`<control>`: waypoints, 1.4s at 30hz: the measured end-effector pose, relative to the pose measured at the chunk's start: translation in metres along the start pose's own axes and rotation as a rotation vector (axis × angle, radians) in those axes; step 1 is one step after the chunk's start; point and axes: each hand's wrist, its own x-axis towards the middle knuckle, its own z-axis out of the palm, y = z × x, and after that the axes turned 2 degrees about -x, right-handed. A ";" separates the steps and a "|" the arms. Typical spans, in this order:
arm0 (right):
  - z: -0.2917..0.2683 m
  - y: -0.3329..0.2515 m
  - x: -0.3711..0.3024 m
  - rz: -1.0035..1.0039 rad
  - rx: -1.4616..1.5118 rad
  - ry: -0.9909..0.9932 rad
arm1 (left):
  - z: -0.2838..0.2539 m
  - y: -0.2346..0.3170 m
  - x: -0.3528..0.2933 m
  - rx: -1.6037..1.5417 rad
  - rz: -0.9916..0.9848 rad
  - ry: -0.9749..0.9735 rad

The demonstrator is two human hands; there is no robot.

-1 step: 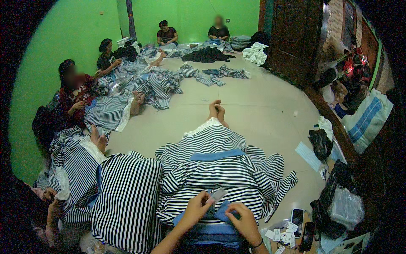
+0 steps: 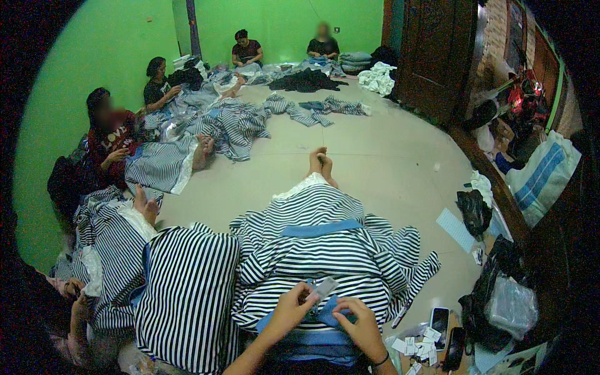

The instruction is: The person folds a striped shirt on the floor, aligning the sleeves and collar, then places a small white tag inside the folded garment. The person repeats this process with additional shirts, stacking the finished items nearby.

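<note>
Over my outstretched legs lies a black-and-white striped garment (image 2: 312,250) with a blue collar band. Close to me, another blue piece of it, seemingly a collar (image 2: 329,311), lies between my hands. My left hand (image 2: 294,307) is closed, pinching a small pale tag (image 2: 323,289) above that blue cloth. With bent fingers, my right hand (image 2: 356,320) pinches the edge of the blue collar; its fingertips are partly hidden. Folded blue cloth (image 2: 319,347) is layered below my wrists.
A striped bundle (image 2: 187,294) sits at my left, beside a co-worker's hands (image 2: 74,292). Loose white tags (image 2: 425,347), a phone (image 2: 439,322) and clear plastic bags (image 2: 511,306) lie at my right. Several people sit along the green walls among striped clothes (image 2: 234,128).
The tag in my left hand has shifted very slightly to the right. Both hands otherwise keep their places.
</note>
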 end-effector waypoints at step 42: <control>-0.007 -0.025 0.034 -0.291 -0.063 0.468 | -0.004 0.072 0.018 -0.634 -0.052 -0.091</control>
